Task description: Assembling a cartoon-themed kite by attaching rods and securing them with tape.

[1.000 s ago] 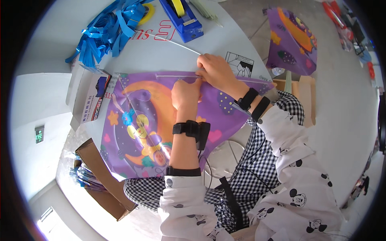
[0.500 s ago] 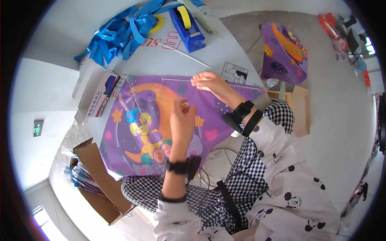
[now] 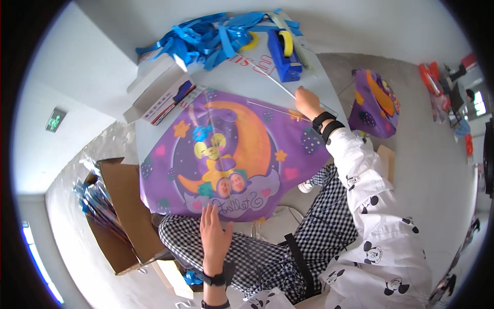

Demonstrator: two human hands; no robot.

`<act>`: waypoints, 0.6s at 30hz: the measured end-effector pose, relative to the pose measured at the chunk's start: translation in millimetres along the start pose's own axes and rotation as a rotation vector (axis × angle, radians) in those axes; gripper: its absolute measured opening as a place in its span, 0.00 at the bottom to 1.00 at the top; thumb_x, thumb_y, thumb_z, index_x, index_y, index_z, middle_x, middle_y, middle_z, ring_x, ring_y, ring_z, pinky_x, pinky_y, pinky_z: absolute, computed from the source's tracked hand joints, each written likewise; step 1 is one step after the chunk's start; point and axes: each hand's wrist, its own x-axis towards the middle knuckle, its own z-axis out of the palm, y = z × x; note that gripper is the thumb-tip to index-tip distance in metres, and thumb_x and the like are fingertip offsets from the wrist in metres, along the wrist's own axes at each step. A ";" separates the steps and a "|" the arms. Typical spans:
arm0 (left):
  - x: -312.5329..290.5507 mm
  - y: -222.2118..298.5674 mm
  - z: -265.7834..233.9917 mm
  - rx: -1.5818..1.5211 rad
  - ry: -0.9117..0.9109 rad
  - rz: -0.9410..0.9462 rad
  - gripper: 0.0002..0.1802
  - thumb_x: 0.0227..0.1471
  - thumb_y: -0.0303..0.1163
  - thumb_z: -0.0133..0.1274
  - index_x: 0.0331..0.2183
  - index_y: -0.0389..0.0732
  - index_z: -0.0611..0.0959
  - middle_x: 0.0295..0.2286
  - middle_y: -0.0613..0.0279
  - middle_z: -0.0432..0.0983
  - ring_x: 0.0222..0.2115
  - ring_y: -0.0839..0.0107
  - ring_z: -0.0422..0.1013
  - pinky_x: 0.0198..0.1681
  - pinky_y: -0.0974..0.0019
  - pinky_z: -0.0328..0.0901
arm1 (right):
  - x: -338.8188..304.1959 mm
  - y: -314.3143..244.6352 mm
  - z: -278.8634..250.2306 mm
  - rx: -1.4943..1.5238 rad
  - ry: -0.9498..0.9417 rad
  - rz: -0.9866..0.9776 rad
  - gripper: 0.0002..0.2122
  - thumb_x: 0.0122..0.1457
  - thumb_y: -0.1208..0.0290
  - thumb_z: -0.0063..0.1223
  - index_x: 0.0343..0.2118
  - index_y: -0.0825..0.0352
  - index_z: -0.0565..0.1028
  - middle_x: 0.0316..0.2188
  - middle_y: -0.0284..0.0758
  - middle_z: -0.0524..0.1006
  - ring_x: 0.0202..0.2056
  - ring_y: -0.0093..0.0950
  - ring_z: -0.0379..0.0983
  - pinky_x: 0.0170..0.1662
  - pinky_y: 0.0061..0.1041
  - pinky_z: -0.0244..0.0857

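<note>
the left hand (image 3: 215, 238), fingers pressed together, has dropped to the near edge of the purple moon-printed plastic kite (image 3: 231, 154) spread on the table; the right hand (image 3: 306, 102) now pinches a thin clear rod (image 3: 267, 107) at its far corner, so fitting seems underway.

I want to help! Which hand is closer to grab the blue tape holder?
Probably the right hand: it rests at the purple kite's far edge, just below the blue tape holder. The left hand is at the near edge.

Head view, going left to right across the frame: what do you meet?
Cardboard box → left hand → kite → right hand → second kite → red items.
</note>
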 end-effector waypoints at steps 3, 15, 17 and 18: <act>24.4 2.6 22.0 0.075 0.028 0.081 0.42 0.45 0.32 0.61 0.60 0.39 0.62 0.59 0.44 0.56 0.61 0.46 0.51 0.62 0.48 0.51 | -2.6 9.8 -14.8 -0.169 -0.032 -0.175 0.07 0.53 0.73 0.47 0.28 0.70 0.77 0.29 0.45 0.78 0.34 0.44 0.76 0.37 0.41 0.71; 69.4 34.3 82.2 0.185 -0.024 0.308 0.50 0.44 0.44 0.62 0.64 0.48 0.56 0.62 0.44 0.51 0.62 0.47 0.49 0.63 0.46 0.47 | -168.3 -17.5 -130.5 0.122 -0.144 -0.299 0.01 0.58 0.79 0.46 0.29 0.68 0.69 0.30 0.39 0.71 0.33 0.41 0.71 0.36 0.36 0.65; 79.0 38.2 83.9 0.051 -0.043 0.413 0.48 0.45 0.42 0.62 0.64 0.47 0.57 0.62 0.46 0.52 0.63 0.47 0.48 0.63 0.47 0.48 | -172.8 -32.7 -136.0 0.148 -0.175 -0.316 0.02 0.59 0.78 0.46 0.30 0.68 0.70 0.30 0.38 0.71 0.33 0.40 0.71 0.35 0.35 0.65; 79.2 36.8 80.7 0.027 0.095 0.476 0.38 0.46 0.37 0.61 0.58 0.42 0.66 0.56 0.48 0.63 0.57 0.51 0.59 0.57 0.53 0.58 | -169.8 -43.8 -135.3 0.147 -0.158 -0.382 0.01 0.57 0.80 0.46 0.30 0.68 0.70 0.29 0.38 0.71 0.33 0.40 0.71 0.34 0.35 0.66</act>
